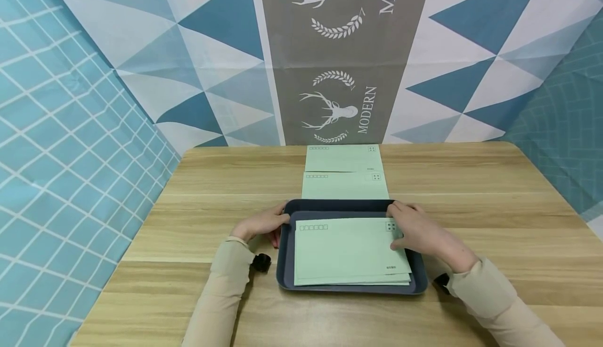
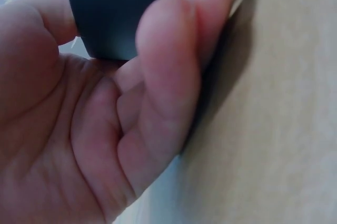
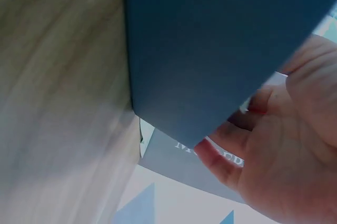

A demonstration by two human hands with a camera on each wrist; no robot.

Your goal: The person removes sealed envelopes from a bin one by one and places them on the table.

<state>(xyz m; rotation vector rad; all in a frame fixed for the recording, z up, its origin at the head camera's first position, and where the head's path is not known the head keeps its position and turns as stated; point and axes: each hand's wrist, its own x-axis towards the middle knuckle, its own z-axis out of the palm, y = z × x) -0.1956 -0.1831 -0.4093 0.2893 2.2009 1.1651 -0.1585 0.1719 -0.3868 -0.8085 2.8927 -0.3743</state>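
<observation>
A dark blue-grey tray stands on the wooden table, with a small stack of pale green envelopes lying in it. At its left wall, my left hand grips the tray, thumb over the rim and the other fingers curled against the outside. In the left wrist view, those fingers lie between the tray and the tabletop. My right hand holds the tray near its far right corner. Its thumb reaches in over the envelopes' right edge, and a fingertip meets the tray's outer corner in the right wrist view.
Behind the tray, two more pale green envelopes, a nearer one and a farther one, lie in line toward the table's back edge. A patterned cloth hangs behind the wooden table. Both wrists wear small black devices.
</observation>
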